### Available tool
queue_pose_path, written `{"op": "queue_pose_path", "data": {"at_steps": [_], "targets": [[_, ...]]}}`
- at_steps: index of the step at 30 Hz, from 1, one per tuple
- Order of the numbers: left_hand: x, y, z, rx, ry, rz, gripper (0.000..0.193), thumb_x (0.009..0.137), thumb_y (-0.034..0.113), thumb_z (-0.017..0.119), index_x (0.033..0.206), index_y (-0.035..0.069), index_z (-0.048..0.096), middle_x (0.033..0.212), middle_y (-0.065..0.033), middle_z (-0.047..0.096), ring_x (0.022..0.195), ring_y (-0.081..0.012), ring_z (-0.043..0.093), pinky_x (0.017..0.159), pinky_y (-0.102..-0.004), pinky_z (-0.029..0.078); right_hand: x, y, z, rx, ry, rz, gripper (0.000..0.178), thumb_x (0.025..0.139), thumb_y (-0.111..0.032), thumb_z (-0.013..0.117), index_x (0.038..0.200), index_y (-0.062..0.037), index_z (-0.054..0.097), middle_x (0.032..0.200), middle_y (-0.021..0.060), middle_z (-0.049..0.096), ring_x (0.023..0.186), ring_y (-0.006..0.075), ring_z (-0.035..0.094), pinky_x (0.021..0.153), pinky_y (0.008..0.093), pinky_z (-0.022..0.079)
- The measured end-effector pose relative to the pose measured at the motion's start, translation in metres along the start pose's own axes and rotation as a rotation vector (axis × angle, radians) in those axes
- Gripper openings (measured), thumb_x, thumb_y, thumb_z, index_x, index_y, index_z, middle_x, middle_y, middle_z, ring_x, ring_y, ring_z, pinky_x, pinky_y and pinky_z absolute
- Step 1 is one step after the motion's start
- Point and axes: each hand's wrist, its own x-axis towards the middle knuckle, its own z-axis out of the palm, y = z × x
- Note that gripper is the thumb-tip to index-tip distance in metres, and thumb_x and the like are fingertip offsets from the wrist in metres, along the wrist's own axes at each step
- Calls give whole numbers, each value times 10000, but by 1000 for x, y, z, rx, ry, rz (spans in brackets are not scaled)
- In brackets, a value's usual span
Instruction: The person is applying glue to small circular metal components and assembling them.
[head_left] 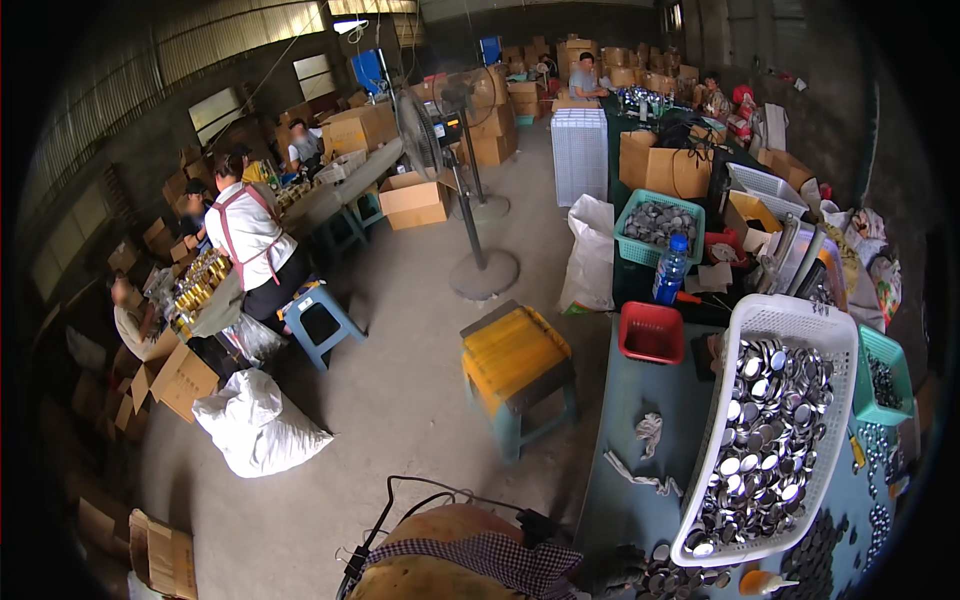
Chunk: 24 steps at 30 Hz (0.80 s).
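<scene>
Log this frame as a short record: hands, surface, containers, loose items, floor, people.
Hands: neither of the wearer's hands can be clearly made out
Surface: blue-green table at the right
Main container: white perforated basket holding many shiny round discs
Other containers: red tray; green basket of grey pieces farther back
Loose items: crumpled pale cloth; blue-capped bottle behind the red tray
Floor: yellow-topped stool; standing fan; white sack
People: several co-workers; one in a white top at left
</scene>
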Motion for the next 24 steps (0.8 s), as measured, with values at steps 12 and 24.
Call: {"op": "queue_pose_path", "data": {"at_steps": [12, 24], "targets": [[25, 3, -26, -148, -152, -100, 246, 817, 74, 675, 1051, 18, 627, 1126, -121, 624, 1064, -315, 575, 969, -457, 434, -69, 12, -43, -17, 194, 341, 149, 854, -185, 610, 990, -127, 631, 864, 144, 653, 774, 383, 627, 629, 463, 499], [38, 15, -12, -223, -239, -40, 233, 762, 32, 652, 991, 11, 612, 1077, -139, 620, 1080, -353, 554, 980, -470, 421, -69, 13, -43, -82, 188, 139, 270, 734, -114, 617, 1003, -119, 630, 958, 91, 650, 973, 316, 588, 846, 437, 471]]}}
